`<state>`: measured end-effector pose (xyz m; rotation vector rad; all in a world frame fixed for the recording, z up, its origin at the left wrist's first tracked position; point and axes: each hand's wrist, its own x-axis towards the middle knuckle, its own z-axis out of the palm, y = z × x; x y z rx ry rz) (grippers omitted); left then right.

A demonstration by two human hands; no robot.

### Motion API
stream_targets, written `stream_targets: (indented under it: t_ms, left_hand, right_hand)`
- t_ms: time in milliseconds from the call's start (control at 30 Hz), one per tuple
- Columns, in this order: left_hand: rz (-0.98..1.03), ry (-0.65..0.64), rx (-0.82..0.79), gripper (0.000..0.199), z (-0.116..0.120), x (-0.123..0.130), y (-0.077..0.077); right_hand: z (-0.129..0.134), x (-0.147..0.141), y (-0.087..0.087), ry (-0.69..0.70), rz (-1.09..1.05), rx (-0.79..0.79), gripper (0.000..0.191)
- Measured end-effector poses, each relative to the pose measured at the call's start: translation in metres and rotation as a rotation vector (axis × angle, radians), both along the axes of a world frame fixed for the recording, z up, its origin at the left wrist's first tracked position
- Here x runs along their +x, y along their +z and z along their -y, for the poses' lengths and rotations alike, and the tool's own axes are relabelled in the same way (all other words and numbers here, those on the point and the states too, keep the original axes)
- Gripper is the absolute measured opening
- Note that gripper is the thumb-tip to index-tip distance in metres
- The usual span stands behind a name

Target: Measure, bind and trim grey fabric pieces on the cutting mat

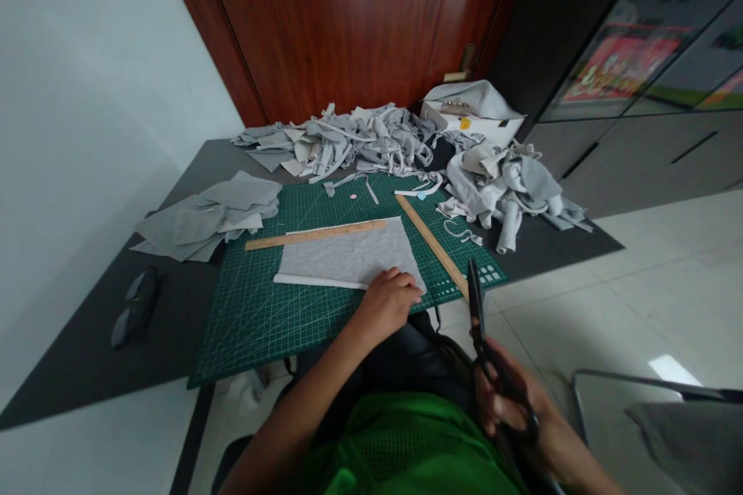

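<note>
A piece of light grey fabric point(348, 254) lies on the green cutting mat point(255, 325), its near edge showing a pale, rolled-looking strip. My left hand point(390, 300) rests on its lower right corner with curled fingers gripping the cloth there. One wooden ruler point(316, 235) lies across the fabric's far edge. A second wooden ruler point(433, 244) slants along its right side. My right hand point(508, 390) grips black scissors point(476, 302) off the table's near edge, the blades pointing up and seemingly together.
Grey fabric scraps point(371, 139) heap along the back, with another pile point(516, 186) at right. Flat cut pieces point(214, 213) are stacked at left, near a glasses-like dark object point(135, 308). A white box point(481, 120) stands at the back. A chair point(685, 433) is at lower right.
</note>
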<state>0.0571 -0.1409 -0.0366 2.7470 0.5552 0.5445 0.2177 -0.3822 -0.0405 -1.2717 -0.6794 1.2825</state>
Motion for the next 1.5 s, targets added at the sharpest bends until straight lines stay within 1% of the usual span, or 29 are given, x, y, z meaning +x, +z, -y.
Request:
stream_targets:
  t_ms: [67,167,233,300,367,400,533,667,767,933,1067,1233,1400,1500]
  left_hand:
    - [0.015,0.002,-0.005,0.019,0.001,0.0,-0.001]
    - [0.02,0.016,-0.015,0.025,0.003,0.0,-0.001]
    - [0.006,0.036,-0.011,0.025,0.005,0.002,0.0]
    - [-0.029,0.053,0.016,0.026,0.008,0.005,0.002]
    - [-0.075,0.062,0.065,0.026,0.01,0.008,0.003]
    - [-0.094,0.068,0.091,0.026,0.011,0.009,0.004]
    - [-0.116,0.092,0.157,0.025,0.015,0.013,0.005]
    - [-0.1,0.069,0.157,0.025,0.016,0.013,0.003]
    - [-0.091,0.063,0.15,0.025,0.015,0.012,0.001]
    - [-0.056,0.097,0.16,0.024,0.013,0.012,-0.003]
    - [-0.033,0.096,0.209,0.023,0.014,0.011,-0.004]
    - [-0.078,0.062,0.268,0.019,0.017,0.011,0.002]
    - [-0.086,0.031,0.242,0.02,0.016,0.011,0.003]
    - [-0.043,0.036,0.222,0.023,0.015,0.01,0.001]
  right_hand:
    - [0.01,-0.008,-0.003,0.017,0.056,-0.069,0.078]
    - [0.016,-0.014,-0.001,0.042,0.124,-0.201,0.079]
    - [0.016,-0.017,0.002,0.056,0.125,-0.241,0.083]
    - [0.016,-0.02,0.005,0.102,0.108,-0.257,0.085]
    - [0.017,-0.024,0.007,0.147,0.087,-0.263,0.083]
    - [0.017,-0.026,0.007,0.148,0.08,-0.267,0.081]
    - [0.019,-0.034,0.008,0.084,0.067,-0.275,0.077]
    - [0.011,-0.035,0.016,0.071,0.029,-0.291,0.082]
    - [0.002,-0.037,0.023,0.047,-0.004,-0.292,0.082]
    - [-0.007,-0.042,0.029,0.072,0.006,-0.296,0.082]
    - [-0.01,-0.043,0.027,0.098,0.034,-0.307,0.083]
    - [-0.011,-0.041,0.021,0.11,0.036,-0.286,0.083]
    - [-0.011,-0.041,0.019,0.083,0.041,-0.276,0.077]
    - [-0.011,-0.041,0.019,0.065,0.009,-0.278,0.081]
